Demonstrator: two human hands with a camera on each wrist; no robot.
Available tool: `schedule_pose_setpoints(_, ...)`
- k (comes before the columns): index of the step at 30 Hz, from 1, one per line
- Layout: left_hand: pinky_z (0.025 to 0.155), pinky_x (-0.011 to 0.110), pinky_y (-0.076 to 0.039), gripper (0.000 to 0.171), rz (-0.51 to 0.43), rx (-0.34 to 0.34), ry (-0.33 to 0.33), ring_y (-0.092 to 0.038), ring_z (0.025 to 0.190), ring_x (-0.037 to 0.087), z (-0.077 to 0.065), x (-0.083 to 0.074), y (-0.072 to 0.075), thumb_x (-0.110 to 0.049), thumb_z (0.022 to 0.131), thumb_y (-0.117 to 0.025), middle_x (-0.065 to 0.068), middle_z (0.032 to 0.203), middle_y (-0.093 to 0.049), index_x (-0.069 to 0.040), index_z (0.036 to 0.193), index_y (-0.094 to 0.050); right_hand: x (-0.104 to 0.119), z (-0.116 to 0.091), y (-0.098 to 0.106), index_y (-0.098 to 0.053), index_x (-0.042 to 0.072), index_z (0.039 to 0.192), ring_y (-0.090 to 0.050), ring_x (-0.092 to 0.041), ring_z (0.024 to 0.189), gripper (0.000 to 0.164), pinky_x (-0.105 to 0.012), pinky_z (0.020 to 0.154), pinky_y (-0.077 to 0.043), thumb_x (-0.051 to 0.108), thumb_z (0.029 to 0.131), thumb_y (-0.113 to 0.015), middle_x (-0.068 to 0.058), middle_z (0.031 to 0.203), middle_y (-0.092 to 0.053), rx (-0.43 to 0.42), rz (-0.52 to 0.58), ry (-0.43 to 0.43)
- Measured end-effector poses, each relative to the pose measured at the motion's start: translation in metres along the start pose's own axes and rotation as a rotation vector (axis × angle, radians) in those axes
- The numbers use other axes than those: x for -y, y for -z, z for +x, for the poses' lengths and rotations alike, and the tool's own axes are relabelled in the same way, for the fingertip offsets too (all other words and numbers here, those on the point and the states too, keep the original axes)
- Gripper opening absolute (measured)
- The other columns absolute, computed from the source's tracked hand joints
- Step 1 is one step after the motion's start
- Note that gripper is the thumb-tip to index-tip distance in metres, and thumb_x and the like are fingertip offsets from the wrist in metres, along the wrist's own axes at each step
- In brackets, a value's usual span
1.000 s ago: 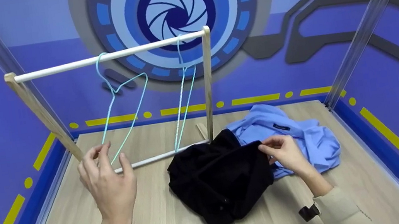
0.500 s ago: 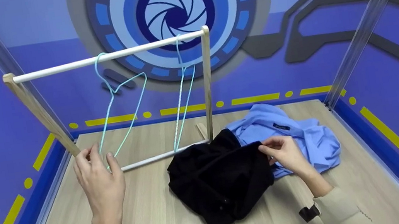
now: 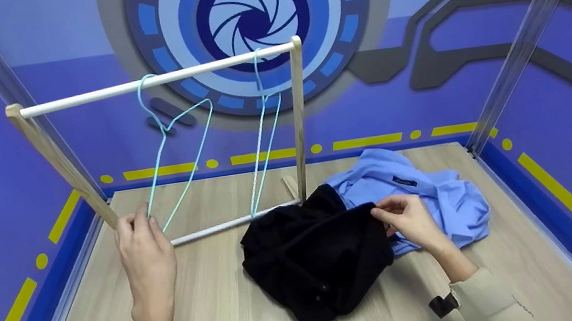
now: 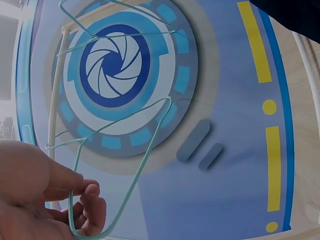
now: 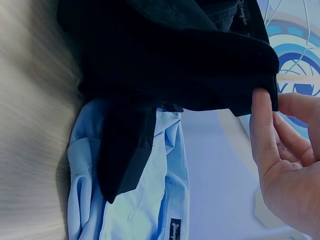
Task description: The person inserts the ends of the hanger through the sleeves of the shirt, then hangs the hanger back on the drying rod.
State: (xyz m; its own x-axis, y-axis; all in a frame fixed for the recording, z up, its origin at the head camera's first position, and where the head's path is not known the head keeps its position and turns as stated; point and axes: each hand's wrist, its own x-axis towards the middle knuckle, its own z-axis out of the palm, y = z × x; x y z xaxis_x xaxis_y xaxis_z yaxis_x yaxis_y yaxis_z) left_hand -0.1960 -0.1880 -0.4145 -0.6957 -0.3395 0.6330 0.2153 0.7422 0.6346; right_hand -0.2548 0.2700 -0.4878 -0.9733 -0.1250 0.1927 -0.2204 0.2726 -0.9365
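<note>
My left hand (image 3: 147, 253) pinches the lower left end of a mint-green wire hanger (image 3: 158, 173), with thumb and fingers around the wire in the left wrist view. This hanger (image 4: 142, 162) hooks on the white top rail of a small clothes rack (image 3: 82, 100). With thumb and fingertips, my right hand (image 3: 409, 221) pinches a stiff edge corner of a black garment (image 3: 318, 268). The garment (image 5: 175, 75) lies bunched on the table, its edge lifted and a printed label inside showing in the right wrist view.
A second mint hanger (image 3: 258, 159) hangs near the rack's right post (image 3: 301, 119). Behind and right of the black garment lies a crumpled light-blue shirt (image 3: 435, 190) with a black label, partly covered. Blue printed walls (image 3: 396, 111) enclose the wooden table (image 3: 217, 304).
My left hand has moved slightly left and its thumb and fingers have closed on the hanger's lower end, which swayed a little. My right hand and the black garment have stayed put.
</note>
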Motion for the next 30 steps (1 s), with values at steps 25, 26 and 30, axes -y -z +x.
schedule_pose_setpoints(25,0.072,0.018,-0.039,0.024,-0.156,-0.001,0.048,-0.056,0.085,0.026,-0.0013,0.0007,0.0018,0.001,0.104,-0.055,0.021,0.109,-0.059,0.013,0.122,-0.067,-0.0058,0.0002,-0.0004,-0.073,-0.009,0.100,-0.066,-0.020,0.057,0.019,-0.038,0.054,-0.059,0.008,0.092,-0.078,-0.018,0.083,-0.071,0.002,-0.017,-0.017)
schedule_pose_setpoints(26,0.072,0.018,-0.039,0.024,-0.159,0.000,0.050,-0.056,0.086,0.026,-0.0012,0.0003,0.0019,0.001,0.104,-0.055,0.021,0.109,-0.059,0.013,0.122,-0.067,-0.0055,-0.0001,-0.0003,-0.073,-0.009,0.100,-0.066,-0.020,0.057,0.020,-0.038,0.054,-0.059,0.008,0.092,-0.078,-0.018,0.083,-0.071,0.002,-0.014,-0.021)
schedule_pose_setpoints(30,0.073,0.017,-0.040,0.025,-0.172,0.011,0.058,-0.057,0.088,0.026,-0.0008,-0.0003,0.0019,0.001,0.105,-0.054,0.021,0.111,-0.059,0.013,0.123,-0.066,-0.0056,-0.0010,0.0006,-0.073,-0.009,0.101,-0.067,-0.022,0.058,0.021,-0.039,0.055,-0.059,0.009,0.092,-0.078,-0.018,0.084,-0.072,0.001,-0.017,-0.028)
